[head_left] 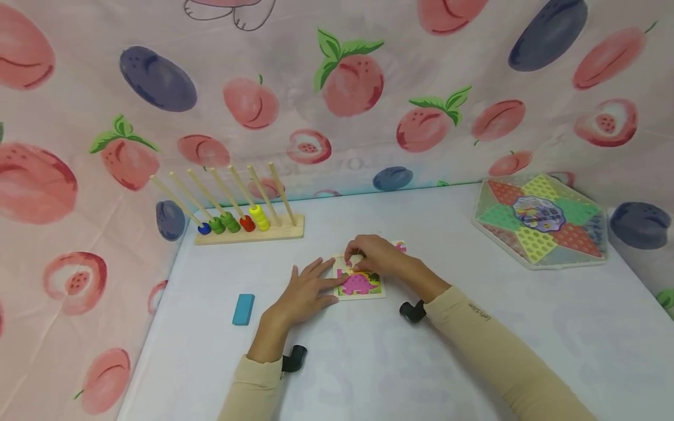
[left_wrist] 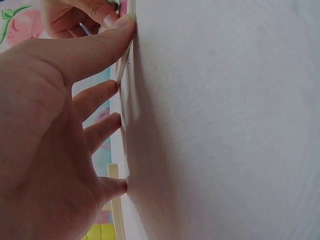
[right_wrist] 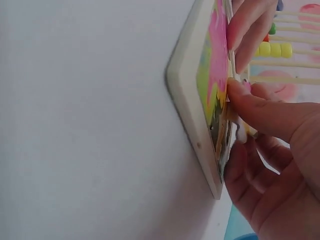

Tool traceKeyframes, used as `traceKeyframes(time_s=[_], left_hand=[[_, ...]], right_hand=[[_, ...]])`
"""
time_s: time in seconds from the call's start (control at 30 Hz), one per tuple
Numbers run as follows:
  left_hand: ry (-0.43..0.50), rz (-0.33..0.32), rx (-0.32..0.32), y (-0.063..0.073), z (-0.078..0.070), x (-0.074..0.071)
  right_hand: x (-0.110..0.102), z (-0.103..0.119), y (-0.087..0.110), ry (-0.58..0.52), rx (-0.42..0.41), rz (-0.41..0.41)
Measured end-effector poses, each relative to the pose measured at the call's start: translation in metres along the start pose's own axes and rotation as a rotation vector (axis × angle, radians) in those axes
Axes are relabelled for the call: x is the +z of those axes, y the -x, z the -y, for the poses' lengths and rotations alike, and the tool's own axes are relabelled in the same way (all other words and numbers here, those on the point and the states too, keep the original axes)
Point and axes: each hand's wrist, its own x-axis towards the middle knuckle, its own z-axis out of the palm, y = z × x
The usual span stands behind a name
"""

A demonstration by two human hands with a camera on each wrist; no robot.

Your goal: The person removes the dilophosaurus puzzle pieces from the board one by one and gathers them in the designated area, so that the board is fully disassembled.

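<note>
A small wooden jigsaw puzzle (head_left: 368, 297) with a pink dinosaur picture lies on the white table between the hands. My left hand (head_left: 305, 297) has its fingers spread at the puzzle's left side. Its index finger rests on the picture, and the thumb touches the near left edge, as the left wrist view also shows. Over the far part of the puzzle, my right hand (head_left: 376, 256) pinches a small puzzle piece (right_wrist: 241, 131) between thumb and fingers. Most of that piece is hidden by the fingers. Beyond the right hand, a pink-patterned piece (head_left: 401, 246) shows partly.
A wooden bead rack (head_left: 253, 235) with upright pegs and coloured beads stands at the back left. Left of the left hand lies a blue block (head_left: 243, 309). A hexagonal board game (head_left: 539, 219) lies at the back right, by the fruit-patterned cloth (head_left: 337, 166).
</note>
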Motion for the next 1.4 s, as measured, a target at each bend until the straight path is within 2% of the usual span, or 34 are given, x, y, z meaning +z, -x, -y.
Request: traceKeyframes(time_s=[0.1, 0.3, 0.53, 0.63, 0.77, 1.13, 1.4], left_hand=[[-0.007, -0.002, 0.003, -0.001, 0.0, 0.001], [-0.006, 0.003, 0.002, -0.001, -0.001, 0.001], [0.002, -0.003, -0.001, 0.0, -0.002, 0.001], [0.002, -0.009, 0.005, 0.001, -0.002, 0.001], [-0.004, -0.014, 0.012, 0.002, -0.002, 0.001], [-0.032, -0.026, 0.022, 0.0, -0.002, -0.001], [-0.05, -0.028, 0.031, -0.001, 0.0, 0.0]], right_hand=[[-0.005, -0.002, 0.002, -0.014, -0.002, -0.008], [-0.024, -0.011, 0.008, -0.142, 0.061, -0.039], [-0.054, -0.042, 0.026, -0.231, 0.066, -0.136], [-0.064, -0.056, 0.035, -0.25, 0.102, -0.197], [-0.073, -0.073, 0.048, -0.278, 0.174, -0.24], [-0.073, -0.101, 0.067, -0.275, 0.215, -0.257], [-0.062, -0.112, 0.07, -0.254, 0.341, -0.25]])
